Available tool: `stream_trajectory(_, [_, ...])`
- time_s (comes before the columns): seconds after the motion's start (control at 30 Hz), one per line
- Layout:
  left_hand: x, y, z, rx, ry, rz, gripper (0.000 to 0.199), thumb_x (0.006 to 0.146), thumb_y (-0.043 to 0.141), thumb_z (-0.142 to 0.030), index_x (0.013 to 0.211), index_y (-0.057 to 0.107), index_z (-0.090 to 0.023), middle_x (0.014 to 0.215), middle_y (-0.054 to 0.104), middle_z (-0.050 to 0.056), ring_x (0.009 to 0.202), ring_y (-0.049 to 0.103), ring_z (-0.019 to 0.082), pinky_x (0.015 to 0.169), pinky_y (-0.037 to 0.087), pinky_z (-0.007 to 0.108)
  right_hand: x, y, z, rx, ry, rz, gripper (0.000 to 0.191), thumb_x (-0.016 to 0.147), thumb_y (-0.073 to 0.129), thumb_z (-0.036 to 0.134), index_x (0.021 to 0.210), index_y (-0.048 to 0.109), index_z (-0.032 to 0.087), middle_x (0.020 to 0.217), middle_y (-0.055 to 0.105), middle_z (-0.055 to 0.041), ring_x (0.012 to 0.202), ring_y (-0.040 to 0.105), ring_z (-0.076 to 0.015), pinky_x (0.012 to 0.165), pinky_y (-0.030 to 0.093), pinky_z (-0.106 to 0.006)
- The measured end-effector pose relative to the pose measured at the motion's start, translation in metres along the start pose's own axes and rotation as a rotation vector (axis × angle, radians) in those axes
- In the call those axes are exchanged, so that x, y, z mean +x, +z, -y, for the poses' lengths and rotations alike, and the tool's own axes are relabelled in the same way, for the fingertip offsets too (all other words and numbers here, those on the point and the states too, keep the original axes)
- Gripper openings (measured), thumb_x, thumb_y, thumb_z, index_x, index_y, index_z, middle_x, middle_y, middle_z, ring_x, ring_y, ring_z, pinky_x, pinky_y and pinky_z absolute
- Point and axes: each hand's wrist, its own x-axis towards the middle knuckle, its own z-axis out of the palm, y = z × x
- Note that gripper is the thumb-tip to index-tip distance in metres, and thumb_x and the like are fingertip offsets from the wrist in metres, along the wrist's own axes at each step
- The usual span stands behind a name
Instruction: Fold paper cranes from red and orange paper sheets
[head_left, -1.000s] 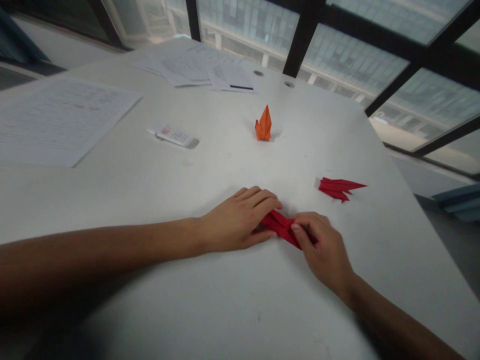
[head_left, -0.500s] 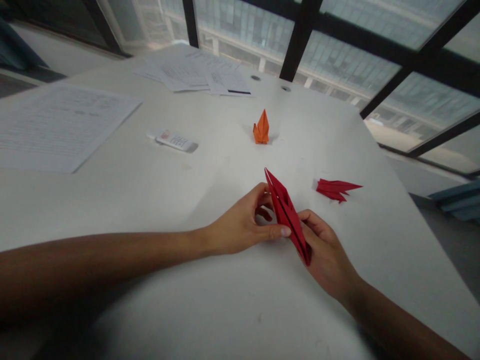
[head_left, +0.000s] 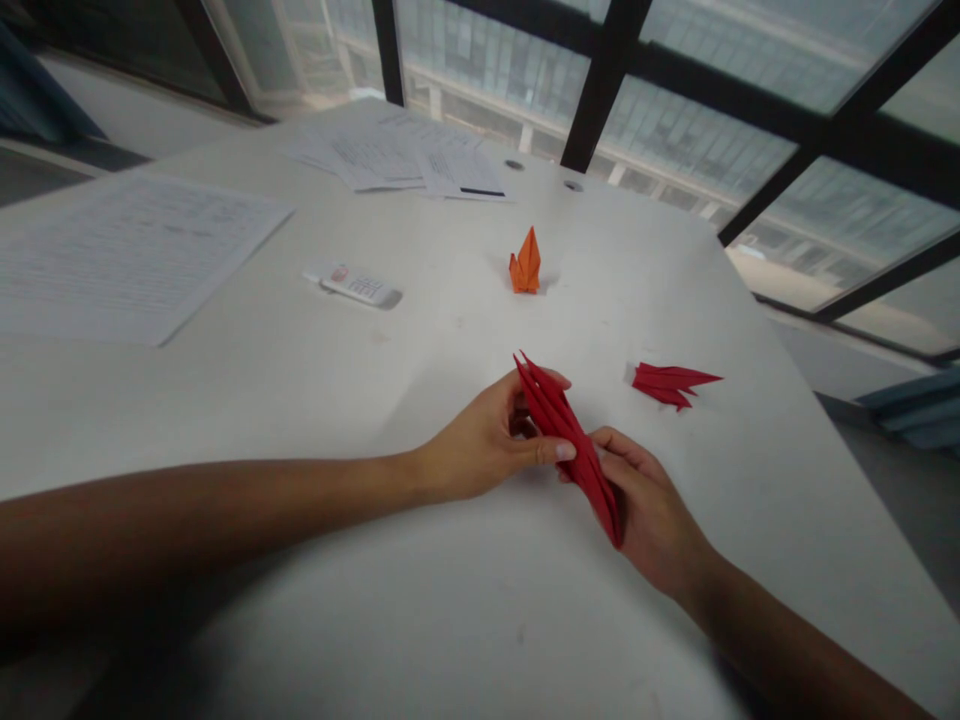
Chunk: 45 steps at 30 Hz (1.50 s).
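A folded red origami paper [head_left: 564, 425], long and narrow with two pointed tips at its upper left end, is held above the table between both hands. My left hand [head_left: 502, 440] pinches its upper half, thumb across the front and fingers behind. Around its lower right part my right hand [head_left: 646, 500] is closed, some fingertips hidden behind the paper. To the right lies a second red folded paper piece [head_left: 671, 384] with a long point. Farther back stands a small orange origami figure [head_left: 526, 265], upright with a tall tip.
The white table [head_left: 337, 600] reaches to dark-framed windows [head_left: 611, 90]. A white tube [head_left: 357, 285] lies left of the middle. One printed sheet [head_left: 127, 260] rests at far left, and several printed papers [head_left: 390, 155] overlap at the back. Blue cloth [head_left: 919, 400] hangs beyond the right edge.
The held red paper has turned and spread at its upper end, so two tips now show instead of one narrow edge. Both hands keep hold of it. The view has shifted slightly.
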Motion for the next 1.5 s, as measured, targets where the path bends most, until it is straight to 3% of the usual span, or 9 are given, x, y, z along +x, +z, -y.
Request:
stream_trajectory(0.23, [0.0,0.001,-0.002,-0.056,0.009,0.008,0.054,0.081,0.084,-0.028,0.119,0.046,-0.022,0.095,0.067,0.0,0.084,0.067,0.013,0.074,0.056,0.027,0.0,-0.002,-0.006,-0.004,-0.197,0.008,0.018,0.087,0.076,0.026,0.095,0.06,0.028,0.091,0.067,0.0031,0.076,0.063,-0.013,0.068,0.052,-0.024])
stream_trajectory(0.43, [0.001,0.001,0.002,-0.087,-0.009,-0.108,0.062,0.072,0.09,-0.032,0.105,0.038,-0.026,0.095,0.063,-0.004,0.056,0.058,0.007,0.042,0.044,0.017,0.0,-0.005,-0.01,-0.16,-0.244,0.033,0.002,0.092,0.067,0.026,0.093,0.069,0.027,0.094,0.07,0.0,0.081,0.065,-0.016,0.075,0.053,-0.028])
stream_trajectory(0.57, [0.001,0.001,0.002,-0.081,-0.013,-0.144,0.058,0.075,0.089,-0.03,0.1,0.036,-0.026,0.078,0.066,-0.007,0.054,0.059,0.009,0.047,0.046,0.019,-0.002,-0.006,-0.008,-0.29,-0.3,-0.019,0.013,0.097,0.062,0.034,0.098,0.071,0.026,0.098,0.071,-0.0041,0.089,0.066,-0.0215,0.083,0.055,-0.035])
stream_trajectory(0.7, [0.0,0.002,-0.001,0.035,-0.04,-0.044,0.033,0.088,0.075,-0.038,0.083,0.05,-0.018,0.068,0.063,-0.003,0.061,0.06,0.01,0.058,0.049,0.023,-0.005,-0.002,-0.002,-0.398,-0.382,-0.049,0.013,0.096,0.066,0.036,0.097,0.071,0.024,0.096,0.069,-0.0036,0.09,0.066,-0.0205,0.083,0.054,-0.033])
stream_trajectory(0.83, [-0.003,0.005,-0.003,0.12,-0.025,-0.007,0.032,0.09,0.073,-0.041,0.079,0.059,-0.014,0.081,0.067,0.003,0.072,0.062,0.012,0.068,0.051,0.027,-0.007,0.0,0.0,-0.507,-0.493,-0.084,0.005,0.092,0.071,0.028,0.096,0.071,0.026,0.099,0.067,-0.0024,0.092,0.066,-0.0188,0.083,0.054,-0.031])
stream_trajectory(1.0, [-0.003,0.003,-0.001,0.028,-0.007,-0.054,0.035,0.079,0.085,-0.034,0.086,0.054,-0.017,0.084,0.068,0.0,0.076,0.064,0.014,0.069,0.052,0.027,-0.007,-0.002,-0.005,-0.587,-0.593,-0.108,0.009,0.092,0.072,0.024,0.1,0.071,0.029,0.105,0.064,-0.0023,0.096,0.065,-0.0187,0.085,0.054,-0.033])
stream_trajectory(1.17, [-0.001,0.002,0.0,0.108,0.022,-0.048,0.029,0.084,0.08,-0.034,0.073,0.062,-0.014,0.089,0.066,0.003,0.078,0.064,0.012,0.073,0.053,0.027,-0.006,-0.004,-0.006,-0.619,-0.596,-0.126,0.009,0.094,0.069,0.023,0.1,0.07,0.029,0.105,0.064,-0.0026,0.096,0.065,-0.0184,0.084,0.054,-0.033])
stream_trajectory(1.3, [-0.002,0.003,-0.001,0.173,0.044,-0.013,0.016,0.086,0.077,-0.03,0.081,0.074,-0.014,0.099,0.068,0.006,0.087,0.067,0.015,0.079,0.056,0.027,-0.006,-0.004,-0.007,-0.642,-0.583,-0.137,0.009,0.095,0.067,0.024,0.102,0.069,0.029,0.106,0.063,-0.0033,0.096,0.065,-0.0195,0.082,0.055,-0.035])
stream_trajectory(1.5, [-0.001,0.002,0.001,0.312,0.02,-0.042,0.016,0.087,0.075,-0.032,0.086,0.075,-0.016,0.102,0.069,0.007,0.087,0.069,0.017,0.079,0.058,0.029,-0.003,-0.004,-0.007,-0.609,-0.522,-0.121,0.011,0.096,0.066,0.024,0.105,0.067,0.029,0.102,0.063,-0.0021,0.09,0.066,-0.0179,0.081,0.056,-0.034])
